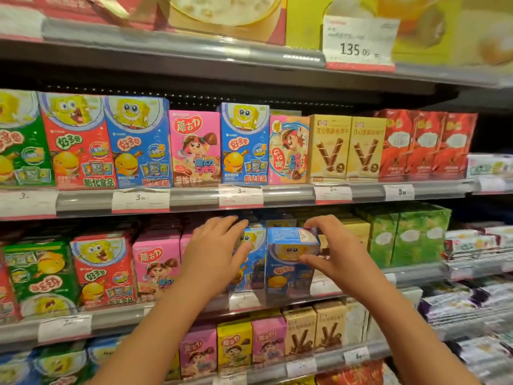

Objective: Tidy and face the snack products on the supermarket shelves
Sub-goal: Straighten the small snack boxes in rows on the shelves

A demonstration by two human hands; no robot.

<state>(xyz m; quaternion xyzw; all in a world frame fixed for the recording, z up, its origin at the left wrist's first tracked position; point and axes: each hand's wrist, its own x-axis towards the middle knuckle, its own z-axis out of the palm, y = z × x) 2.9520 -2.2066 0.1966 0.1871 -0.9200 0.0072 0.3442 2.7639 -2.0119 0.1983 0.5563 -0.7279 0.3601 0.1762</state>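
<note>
Centre frame, we note our right hand (337, 252) pinching a tilted blue snack box (290, 262); our left hand (215, 252) rests on the neighbouring blue box (254, 245), pink boxes (155, 266) further left.

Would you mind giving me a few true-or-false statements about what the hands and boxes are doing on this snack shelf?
1. The right hand pinches a blue box near its top. True.
2. That blue box stands on the top shelf. False: it is on the shelf below the row with the yellow boxes.
3. The left hand rests on a neighbouring blue box. True.
4. Green boxes stand left of the hands. False: these stand to the right.
</note>
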